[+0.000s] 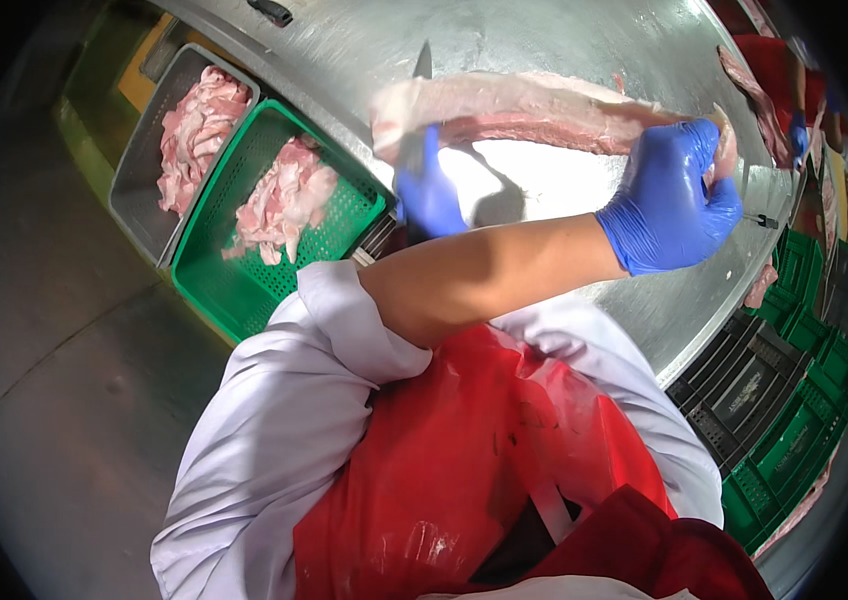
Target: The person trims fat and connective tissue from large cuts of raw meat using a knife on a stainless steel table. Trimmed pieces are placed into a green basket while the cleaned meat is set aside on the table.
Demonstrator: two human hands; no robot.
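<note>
A long slab of raw pale-pink meat [544, 115], with a whitish fatty side, lies across the metal table. My arms cross, the left forearm passing over the right. My left hand [674, 195], in a blue glove, is closed on the slab's right end. At its left end my right hand [429, 195], also blue-gloved and blurred by motion, is closed around a knife [424, 62]. The blade points away from me, its tip showing past the meat's far edge. The knife's handle is mostly hidden by the hand.
At left, a grey crate [134, 180] and a green crate [209, 240] hold meat trimmings. Stacked black crates [744, 370] and green crates [794, 440] stand at right. A co-worker's gloved hand [799, 137] and another meat strip [754, 105] are at the table's [564, 35] far right.
</note>
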